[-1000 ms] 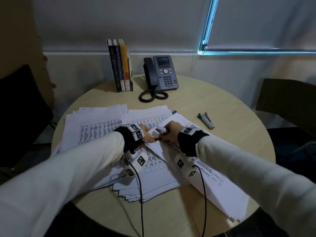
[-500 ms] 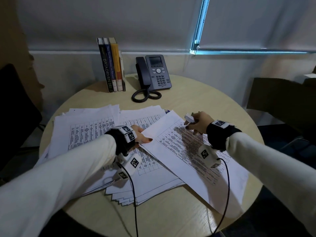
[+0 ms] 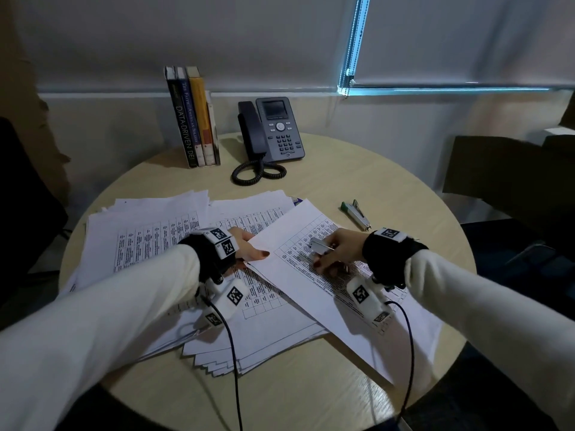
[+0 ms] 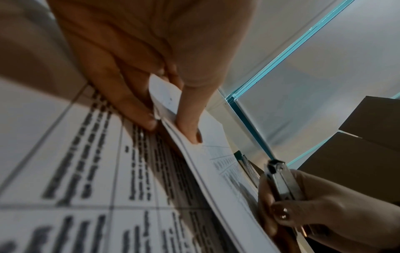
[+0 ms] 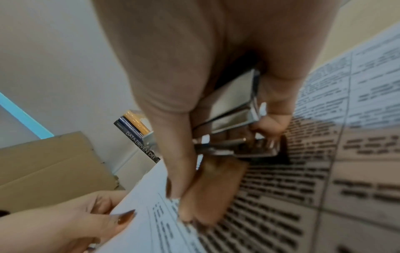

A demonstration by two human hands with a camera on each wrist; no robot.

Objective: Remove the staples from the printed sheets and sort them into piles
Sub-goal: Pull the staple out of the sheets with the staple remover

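A stapled set of printed sheets [image 3: 314,293] lies slanted across the right of the round table. My left hand [image 3: 252,251] pinches its near-left corner [image 4: 166,102] between thumb and fingers. My right hand [image 3: 329,256] grips a small metal staple remover [image 3: 320,245] and rests low on the top sheet, a hand's width right of the left hand. The tool [image 5: 231,109] sits in the curled fingers, and the fingertips [image 5: 194,212] touch the paper. No staple is visible.
Two loose piles of printed sheets lie left [image 3: 149,231] and centre [image 3: 267,309], partly under the held set. A green-ended stapler [image 3: 354,214] lies past my right hand. Several books [image 3: 193,116] and a desk phone [image 3: 270,129] stand at the back. Dark chairs flank the table [image 3: 357,169].
The right hand left the sheet corner by the left hand, swung out right with the tool, and now has come back down onto the top sheet. The left hand kept the corner.
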